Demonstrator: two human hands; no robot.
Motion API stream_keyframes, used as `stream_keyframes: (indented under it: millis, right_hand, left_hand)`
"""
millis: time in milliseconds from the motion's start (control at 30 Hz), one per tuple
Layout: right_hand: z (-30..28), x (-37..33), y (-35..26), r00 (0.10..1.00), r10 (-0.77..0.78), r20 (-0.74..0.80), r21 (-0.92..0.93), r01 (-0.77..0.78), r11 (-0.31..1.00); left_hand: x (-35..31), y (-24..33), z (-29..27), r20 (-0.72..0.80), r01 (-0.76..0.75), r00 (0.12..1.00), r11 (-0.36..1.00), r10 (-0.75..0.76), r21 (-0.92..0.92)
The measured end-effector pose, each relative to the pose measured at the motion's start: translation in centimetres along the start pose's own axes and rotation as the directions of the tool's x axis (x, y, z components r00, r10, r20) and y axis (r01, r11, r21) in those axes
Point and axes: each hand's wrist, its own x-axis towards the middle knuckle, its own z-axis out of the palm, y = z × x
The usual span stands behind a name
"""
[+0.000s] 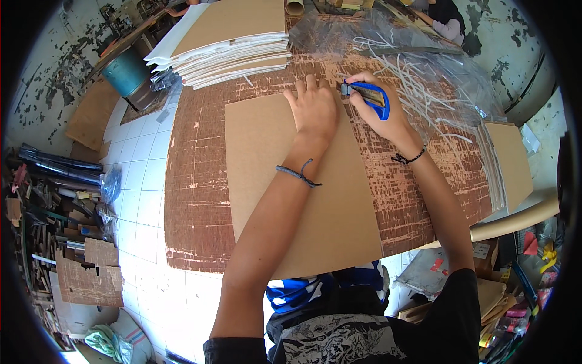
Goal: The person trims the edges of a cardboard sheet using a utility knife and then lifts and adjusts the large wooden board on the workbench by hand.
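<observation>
A large brown cardboard sheet (267, 176) lies flat on a worn, scored brown table (194, 182). My left hand (314, 108) presses flat on the sheet's far edge, fingers spread. My right hand (379, 112) grips a blue-handled utility knife (368, 94) at the sheet's far right corner, with the blade end pointing left toward my left fingertips. Both wrists carry dark cord bracelets.
A tall stack of cardboard sheets (233, 45) sits at the table's far left. Clear plastic with thin white trimmed strips (418, 79) lies at the far right. A smaller cardboard stack (506, 161) stands at the right edge. A teal bucket (126, 71) and clutter stand on the floor to the left. Another person (447, 21) sits at the far end.
</observation>
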Motion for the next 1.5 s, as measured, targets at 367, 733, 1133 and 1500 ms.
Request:
stream_keyframes:
  millis: [367,733,1133,1500]
  right_hand:
    - [-1.3,-2.1,-3.1,0.996,0.057,0.063,0.066,-0.061,0.996]
    - [-1.9,-4.7,-5.3,0.997,0.052,0.05,0.032,-0.054,0.998]
    - [-2.7,-8.0,-6.8,0.999,0.007,0.034,0.077,-0.009,0.997]
    - [-3.8,-11.8,-9.6,0.987,0.149,0.052,0.087,-0.154,0.984]
  left_hand:
    - [0.1,-0.3,0.5,-0.007,0.017,1.0,1.0,-0.017,-0.018]
    - [0.1,0.3,0.0,0.028,-0.045,0.999,0.996,0.043,0.082]
    - [-0.1,1.4,-0.5,0.126,-0.099,0.99,0.963,0.069,0.25]
    - [-0.1,1.2,-0.4,0.102,-0.114,0.991,0.961,0.091,0.253]
